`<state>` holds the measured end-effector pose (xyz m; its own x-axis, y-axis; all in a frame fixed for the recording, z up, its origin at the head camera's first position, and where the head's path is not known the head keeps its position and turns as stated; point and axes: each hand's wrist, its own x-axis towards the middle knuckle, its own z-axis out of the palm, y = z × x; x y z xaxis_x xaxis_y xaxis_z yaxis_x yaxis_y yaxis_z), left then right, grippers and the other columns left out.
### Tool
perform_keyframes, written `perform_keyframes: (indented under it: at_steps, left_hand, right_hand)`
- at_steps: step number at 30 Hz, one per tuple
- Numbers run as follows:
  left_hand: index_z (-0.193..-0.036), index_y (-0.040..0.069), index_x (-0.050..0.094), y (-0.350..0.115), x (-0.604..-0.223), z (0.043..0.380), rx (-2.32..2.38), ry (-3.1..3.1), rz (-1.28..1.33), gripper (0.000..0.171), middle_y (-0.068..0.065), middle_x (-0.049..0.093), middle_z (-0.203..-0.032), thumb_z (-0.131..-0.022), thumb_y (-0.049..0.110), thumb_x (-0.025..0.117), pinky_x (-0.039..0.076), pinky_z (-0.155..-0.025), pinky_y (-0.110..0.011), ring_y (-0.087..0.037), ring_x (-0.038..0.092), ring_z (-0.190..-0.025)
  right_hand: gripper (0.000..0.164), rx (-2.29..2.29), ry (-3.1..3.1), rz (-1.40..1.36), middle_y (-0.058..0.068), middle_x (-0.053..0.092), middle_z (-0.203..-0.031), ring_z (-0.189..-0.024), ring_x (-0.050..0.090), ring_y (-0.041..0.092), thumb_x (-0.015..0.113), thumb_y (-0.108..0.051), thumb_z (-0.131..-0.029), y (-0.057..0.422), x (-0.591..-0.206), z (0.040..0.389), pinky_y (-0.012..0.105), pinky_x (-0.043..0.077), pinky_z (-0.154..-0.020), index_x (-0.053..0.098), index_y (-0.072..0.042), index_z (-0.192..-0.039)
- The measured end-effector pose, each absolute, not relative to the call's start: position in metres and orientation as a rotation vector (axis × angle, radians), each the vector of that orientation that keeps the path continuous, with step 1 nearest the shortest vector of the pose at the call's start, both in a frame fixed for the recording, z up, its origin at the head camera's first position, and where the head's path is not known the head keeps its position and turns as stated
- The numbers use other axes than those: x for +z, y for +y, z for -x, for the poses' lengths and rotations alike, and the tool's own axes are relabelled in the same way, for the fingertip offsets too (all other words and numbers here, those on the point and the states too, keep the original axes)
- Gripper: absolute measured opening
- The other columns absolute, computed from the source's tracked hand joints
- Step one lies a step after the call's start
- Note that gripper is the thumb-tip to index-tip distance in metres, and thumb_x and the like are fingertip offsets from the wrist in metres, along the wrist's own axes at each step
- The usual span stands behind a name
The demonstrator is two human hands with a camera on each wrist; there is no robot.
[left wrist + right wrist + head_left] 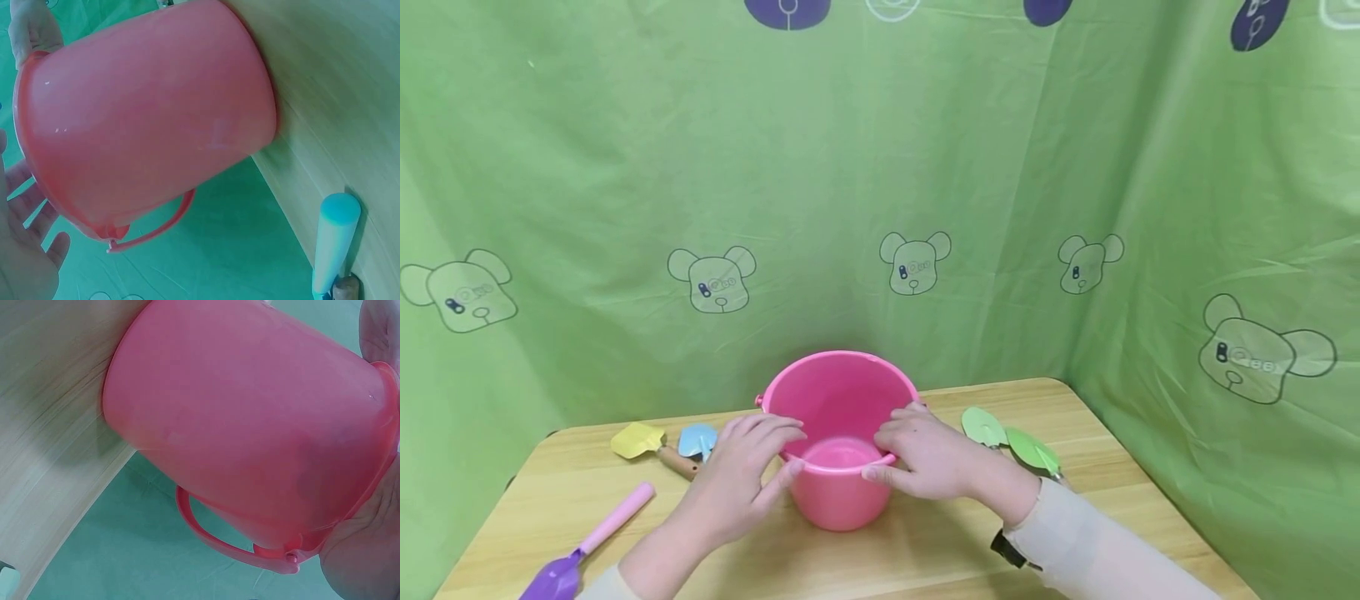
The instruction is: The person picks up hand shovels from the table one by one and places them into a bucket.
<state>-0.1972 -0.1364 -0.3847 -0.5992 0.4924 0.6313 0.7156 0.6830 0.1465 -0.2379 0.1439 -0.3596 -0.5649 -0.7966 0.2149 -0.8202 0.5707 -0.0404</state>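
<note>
A pink bucket [842, 500] stands upright on the table, its open mouth toward me. My left hand [733, 475] is at the near-left rim, fingers reaching over the edge and thumb at the front. In the left wrist view the fingers of this left hand [25, 237] look loosely spread beside the rim. My right hand [928, 454] grips the near-right rim, fingers curled inside and thumb outside. In the right wrist view, the bucket's handle [219, 547] hangs down along the far side. The left fingertips are partly hidden.
On the left lie a yellow shovel [637, 439], a blue shovel [698, 438] and a purple scoop [555, 577] with a pink handle [617, 517]. Two green shovels [983, 427] lie at the right, partly behind my arm. A green curtain [820, 167] surrounds the wooden table [1000, 550].
</note>
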Motion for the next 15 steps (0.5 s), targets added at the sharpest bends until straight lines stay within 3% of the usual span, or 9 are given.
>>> perform_keyframes:
  at_steps: [15]
  left_hand:
    - [-0.124,0.026,0.051,-0.158,-0.384,0.193,-0.568,-2.371,0.832,0.033,0.007,0.051,-0.129,-0.094,0.039,0.049,0.026,-0.101,-0.047,-0.019,0.039,-0.122]
  right_hand:
    - [0.045,0.213,-2.636,-1.371,-0.012,0.037,-0.061,-0.071,0.035,0.009,0.032,-0.065,-0.09,0.143,-0.359,0.236,0.03,0.028,-0.077,0.04,-0.027,-0.068]
